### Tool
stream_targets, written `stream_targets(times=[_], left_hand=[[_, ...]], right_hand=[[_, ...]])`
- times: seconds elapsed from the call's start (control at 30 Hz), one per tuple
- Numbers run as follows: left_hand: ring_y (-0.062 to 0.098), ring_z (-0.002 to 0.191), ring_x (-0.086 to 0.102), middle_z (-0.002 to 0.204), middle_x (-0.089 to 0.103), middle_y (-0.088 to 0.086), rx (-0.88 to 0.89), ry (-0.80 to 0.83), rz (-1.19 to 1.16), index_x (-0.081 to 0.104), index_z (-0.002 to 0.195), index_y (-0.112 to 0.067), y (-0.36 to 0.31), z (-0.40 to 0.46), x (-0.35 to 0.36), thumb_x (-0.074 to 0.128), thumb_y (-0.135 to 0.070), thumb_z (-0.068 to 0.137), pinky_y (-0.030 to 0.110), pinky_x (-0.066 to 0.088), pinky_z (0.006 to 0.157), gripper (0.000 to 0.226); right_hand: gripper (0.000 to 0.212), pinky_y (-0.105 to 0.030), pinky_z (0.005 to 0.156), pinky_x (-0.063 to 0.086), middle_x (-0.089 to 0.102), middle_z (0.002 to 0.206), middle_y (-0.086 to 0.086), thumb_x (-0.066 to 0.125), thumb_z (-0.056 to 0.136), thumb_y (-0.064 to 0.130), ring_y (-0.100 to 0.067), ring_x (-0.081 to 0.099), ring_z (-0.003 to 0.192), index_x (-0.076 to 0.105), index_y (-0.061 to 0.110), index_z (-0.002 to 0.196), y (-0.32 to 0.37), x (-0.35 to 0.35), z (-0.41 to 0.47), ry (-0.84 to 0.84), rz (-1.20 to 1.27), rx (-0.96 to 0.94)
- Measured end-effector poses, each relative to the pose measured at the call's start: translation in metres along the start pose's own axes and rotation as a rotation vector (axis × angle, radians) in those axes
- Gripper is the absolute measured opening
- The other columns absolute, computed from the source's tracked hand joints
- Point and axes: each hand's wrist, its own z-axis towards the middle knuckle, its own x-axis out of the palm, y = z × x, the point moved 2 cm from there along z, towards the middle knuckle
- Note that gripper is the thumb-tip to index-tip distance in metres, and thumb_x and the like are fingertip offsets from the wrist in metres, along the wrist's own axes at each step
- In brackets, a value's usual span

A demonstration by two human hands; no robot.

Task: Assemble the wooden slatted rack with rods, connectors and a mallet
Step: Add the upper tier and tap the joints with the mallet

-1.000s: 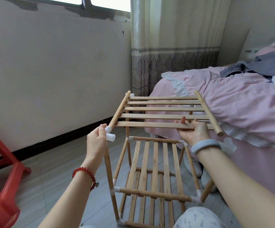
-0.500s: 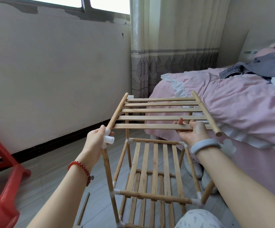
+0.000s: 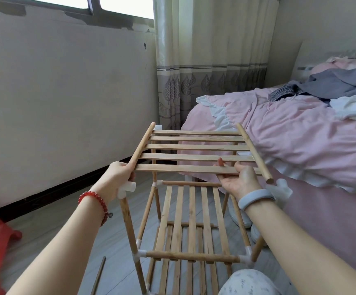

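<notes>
While the left hand (image 3: 117,177) pinches the slatted panel's (image 3: 196,155) near left rod end just above the white connector (image 3: 128,188), the right hand (image 3: 239,179) supports it open-palmed; that rod points toward the connector.

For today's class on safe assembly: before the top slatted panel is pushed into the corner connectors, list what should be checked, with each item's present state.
1. Left hand grips the panel's left rod: ok.
2. Right hand supports the panel from below: ok.
3. Near-left connector sits on its upright: ok.
4. Right rod end seated in the near-right connector: not ok, it hangs free.
5. Far ends seated: cannot tell.
6. Mallet within reach: cannot tell, none in view.
</notes>
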Motion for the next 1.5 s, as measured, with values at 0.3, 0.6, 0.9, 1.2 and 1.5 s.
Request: stream_targets(times=[0.3, 0.6, 0.9, 1.2, 1.5], left_hand=[[0.013, 0.054, 0.050, 0.067, 0.049, 0.003, 0.061, 0.037, -0.256, 0.062, 0.103, -0.013, 0.000, -0.021, 0.012, 0.047, -0.024, 0.100, 0.020, 0.044, 0.047, 0.019], [0.012, 0.055, 0.047, 0.071, 0.046, 0.005, 0.075, -0.096, -0.365, 0.060, 0.093, -0.017, -0.002, -0.058, 0.020, 0.040, -0.019, 0.101, 0.025, 0.046, 0.056, 0.022], [0.011, 0.066, 0.054, 0.126, 0.051, 0.019, -0.020, -0.274, -0.567, 0.031, 0.142, -0.013, 0.007, -0.120, 0.043, 0.033, -0.027, 0.103, 0.020, 0.044, 0.057, 0.041], [0.015, 0.096, 0.057, 0.113, 0.057, 0.002, -0.199, -0.026, -0.775, 0.034, 0.139, -0.018, 0.000, -0.157, 0.069, 0.051, -0.022, 0.097, 0.037, 0.045, 0.094, 0.046], [0.012, 0.114, 0.039, 0.120, 0.044, -0.002, 0.399, -0.114, 0.242, 0.050, 0.118, -0.019, 0.031, -0.105, -0.006, 0.075, -0.030, 0.078, 0.029, 0.038, 0.095, 0.048]], right_hand=[[0.015, -0.037, 0.065, 0.052, 0.060, 0.100, -0.017, 0.040, 0.097, 0.009, -0.024, 0.059, 0.079, 0.054, 0.004, 0.099, -0.005, -0.009, -0.010, 0.010, -0.104, 0.024], [0.024, -0.050, 0.096, 0.040, 0.056, 0.117, -0.016, 0.045, 0.096, 0.014, -0.029, 0.059, 0.099, 0.047, 0.005, 0.119, -0.038, 0.010, -0.027, 0.156, -0.433, 0.270], [0.024, -0.044, 0.089, 0.047, 0.066, 0.097, -0.014, 0.033, 0.099, 0.010, -0.027, 0.062, 0.094, 0.056, 0.004, 0.098, -0.062, 0.036, -0.038, 0.191, -0.826, 0.296], [0.025, -0.041, 0.077, 0.050, 0.062, 0.089, -0.018, 0.035, 0.098, 0.005, -0.031, 0.060, 0.088, 0.058, -0.004, 0.091, -0.069, 0.025, -0.030, 0.328, -0.903, 0.401], [0.020, -0.033, 0.061, 0.059, 0.068, 0.089, -0.015, 0.037, 0.099, 0.006, -0.027, 0.067, 0.084, 0.054, -0.003, 0.105, -0.049, 0.008, -0.024, 0.440, -0.821, 0.350]])
